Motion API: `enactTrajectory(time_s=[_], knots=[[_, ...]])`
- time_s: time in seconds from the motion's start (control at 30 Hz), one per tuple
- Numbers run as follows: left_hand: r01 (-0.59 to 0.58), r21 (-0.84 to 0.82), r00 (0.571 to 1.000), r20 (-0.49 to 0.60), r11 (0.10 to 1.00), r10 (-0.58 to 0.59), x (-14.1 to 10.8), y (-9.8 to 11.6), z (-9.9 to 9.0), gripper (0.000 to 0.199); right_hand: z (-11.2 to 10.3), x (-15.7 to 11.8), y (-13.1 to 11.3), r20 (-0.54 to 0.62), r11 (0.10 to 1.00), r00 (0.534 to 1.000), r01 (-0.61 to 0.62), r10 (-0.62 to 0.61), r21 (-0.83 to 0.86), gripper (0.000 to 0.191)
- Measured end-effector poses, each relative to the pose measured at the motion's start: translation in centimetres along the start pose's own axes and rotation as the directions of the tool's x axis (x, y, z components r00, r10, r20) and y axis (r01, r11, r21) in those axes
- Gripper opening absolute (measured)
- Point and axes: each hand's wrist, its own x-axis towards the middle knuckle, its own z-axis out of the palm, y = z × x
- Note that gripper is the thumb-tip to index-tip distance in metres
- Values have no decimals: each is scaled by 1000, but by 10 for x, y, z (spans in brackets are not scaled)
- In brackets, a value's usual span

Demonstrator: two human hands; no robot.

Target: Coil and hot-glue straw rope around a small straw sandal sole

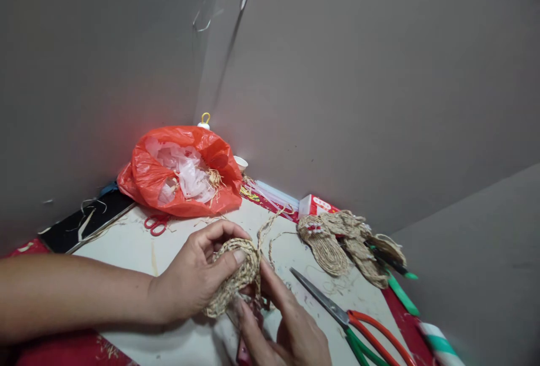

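My left hand (192, 276) grips a coiled, braided straw piece (236, 281), its thumb pressed on the upper face. At the right edge of this piece is my right hand (282, 321), with index finger and thumb closed around its rim. From that edge a loose straw braid (262, 234) trails up and away over the board. Beneath my right hand shows part of a dark red object (244, 349), mostly hidden, so its kind cannot be made out. Large scissors (337, 310) with one orange-red and one green handle lie to the right of my hands.
A pale board (139, 276) covers a red surface. Behind stands an orange-red plastic bag (139, 177) with white plastic and straw inside. Small red scissors (156, 225) lie before it. Several sole-shaped straw pieces (324, 248) are piled right, near a red-white box (316, 206). Grey walls rise behind.
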Motion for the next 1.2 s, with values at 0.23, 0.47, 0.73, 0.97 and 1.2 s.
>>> enactTrajectory(time_s=[0.23, 0.47, 0.73, 0.97, 1.2], knots=[[-13, 6, 998, -59, 1000, 13, -1, -5, 4, 18, 16, -5, 2, -35, 952, 967, -244, 254, 183, 47], [-91, 254, 984, 169, 963, 49, 8, 16, -8, 23, -3, 6, 8, 42, 867, 924, -373, 381, 330, 41], [101, 292, 977, 151, 951, -150, 30, 31, -24, 19, -23, 19, 16, 363, 662, 823, -567, 437, 490, 38], [213, 215, 951, 176, 953, -253, 35, 28, -27, 22, -24, 18, 19, 367, 713, 835, -545, 411, 441, 38], [234, 218, 944, 184, 947, -275, 33, 21, -26, 23, -23, 18, 14, 323, 842, 909, -379, 262, 383, 44]])
